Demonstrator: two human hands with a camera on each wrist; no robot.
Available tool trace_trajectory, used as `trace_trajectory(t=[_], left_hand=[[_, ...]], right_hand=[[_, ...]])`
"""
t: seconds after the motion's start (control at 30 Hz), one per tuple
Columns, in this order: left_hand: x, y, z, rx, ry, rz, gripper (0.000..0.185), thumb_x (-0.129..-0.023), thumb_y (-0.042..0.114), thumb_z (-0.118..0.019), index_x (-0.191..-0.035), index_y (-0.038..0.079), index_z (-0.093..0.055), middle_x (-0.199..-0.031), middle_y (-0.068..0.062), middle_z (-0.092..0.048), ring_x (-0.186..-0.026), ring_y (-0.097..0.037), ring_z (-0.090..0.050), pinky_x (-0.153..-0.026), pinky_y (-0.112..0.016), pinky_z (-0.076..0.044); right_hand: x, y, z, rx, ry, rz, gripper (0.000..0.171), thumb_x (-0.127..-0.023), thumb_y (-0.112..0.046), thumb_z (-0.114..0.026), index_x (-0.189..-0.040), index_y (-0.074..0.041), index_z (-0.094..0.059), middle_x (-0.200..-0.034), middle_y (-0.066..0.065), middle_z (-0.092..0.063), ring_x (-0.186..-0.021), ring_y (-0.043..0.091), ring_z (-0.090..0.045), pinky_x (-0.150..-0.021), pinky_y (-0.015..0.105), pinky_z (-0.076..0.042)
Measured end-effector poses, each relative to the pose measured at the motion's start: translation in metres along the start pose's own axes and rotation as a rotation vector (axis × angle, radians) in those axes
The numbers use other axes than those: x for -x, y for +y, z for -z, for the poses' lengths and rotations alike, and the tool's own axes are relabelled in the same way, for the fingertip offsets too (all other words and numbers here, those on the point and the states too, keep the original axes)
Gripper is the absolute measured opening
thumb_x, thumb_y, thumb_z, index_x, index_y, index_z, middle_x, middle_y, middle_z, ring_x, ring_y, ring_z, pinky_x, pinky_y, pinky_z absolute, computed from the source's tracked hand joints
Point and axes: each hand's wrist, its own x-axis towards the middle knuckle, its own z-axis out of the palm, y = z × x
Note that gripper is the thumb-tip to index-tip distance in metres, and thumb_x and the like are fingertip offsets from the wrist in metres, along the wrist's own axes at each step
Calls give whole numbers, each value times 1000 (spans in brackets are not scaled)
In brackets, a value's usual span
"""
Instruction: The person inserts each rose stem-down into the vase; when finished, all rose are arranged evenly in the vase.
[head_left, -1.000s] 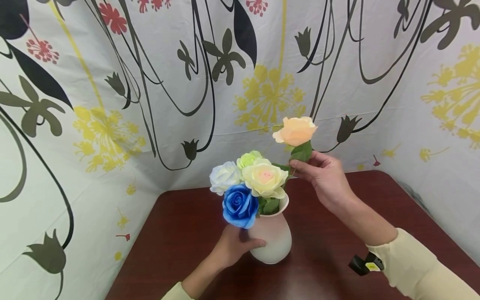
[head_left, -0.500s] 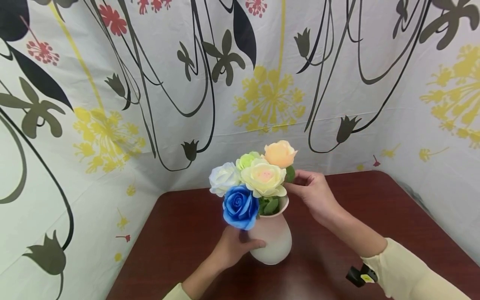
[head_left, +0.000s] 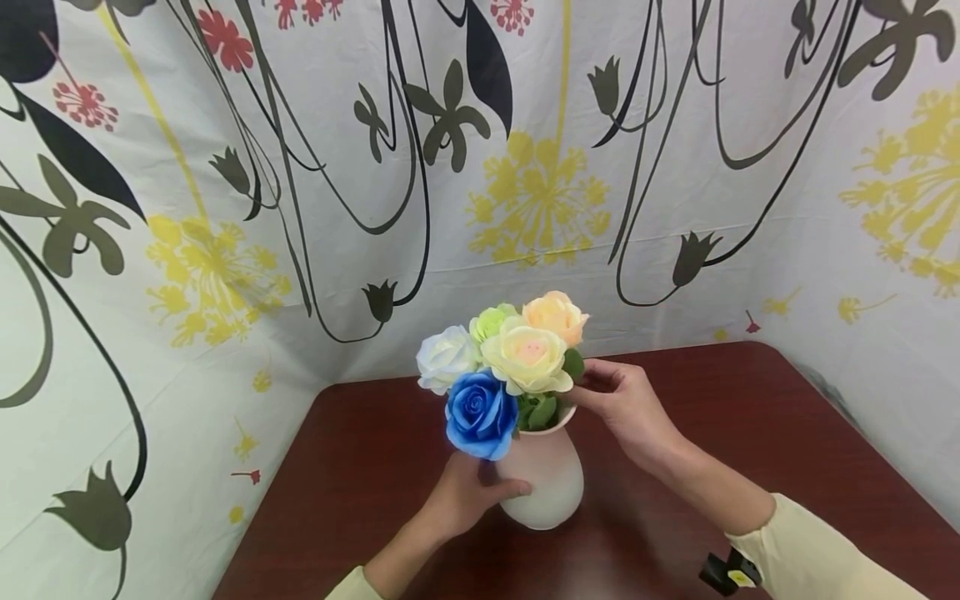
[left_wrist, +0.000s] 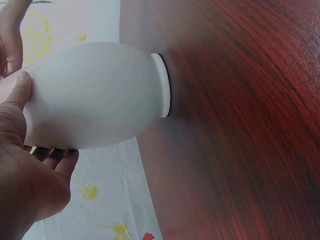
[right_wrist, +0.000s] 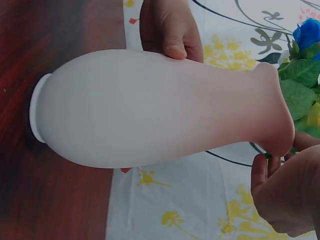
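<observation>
A pale white-pink vase (head_left: 546, 487) stands upright on the table, with several artificial flowers in it. My left hand (head_left: 461, 496) holds its left side, thumb across the front. At the rim's right side, my right hand (head_left: 633, 408) pinches the stem of the peach rose (head_left: 557, 317), close to a green leaf (head_left: 573, 364). The peach bloom sits at the back right of the bunch. Around it are a cream rose (head_left: 527, 354), a light green flower (head_left: 491, 322), a white rose (head_left: 447, 358) and a blue rose (head_left: 478, 412). The right fingertips are partly hidden in the right wrist view.
The dark red-brown wooden table (head_left: 360, 467) has rounded far corners. A patterned white cloth (head_left: 337, 183) hangs behind it and along both sides. A small black device (head_left: 727, 573) is strapped at the right sleeve.
My right hand has lowered the peach rose down and left, from above the bunch to beside the other blooms. The left hand and the vase have stayed put.
</observation>
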Motion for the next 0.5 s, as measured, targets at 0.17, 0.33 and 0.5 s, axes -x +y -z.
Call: trace_trajectory(t=[0.17, 0.33, 0.5], left_hand=[[1, 1, 1, -14, -1, 0, 85, -89, 40, -88, -158, 30, -39, -155, 9, -51, -142, -17, -48, -120, -53, -39], [3, 0, 4, -38, 2, -3, 83, -90, 42, -87, -158, 32, -40, -154, 10, -52, -142, -17, -50, -119, -53, -40], [7, -3, 10, -42, 0, -28, 68, -92, 39, -86, -150, 35, -50, -145, 14, -60, -134, -14, -57, -114, -47, -48]], right_hand=[[4, 6, 4, -53, -23, -19, 53, -96, -15, -81, -143, 0, -63, -131, 12, -72, -117, 15, -69, -96, 26, -57], [9, 10, 12, -87, -55, -6, 56, -98, -18, -80, -148, -3, -60, -140, 11, -68, -125, 12, -67, -100, 25, -55], [14, 16, 22, -93, -73, 24, 54, -100, -16, -77, -149, -3, -58, -140, 11, -69, -131, 20, -65, -102, 24, -53]])
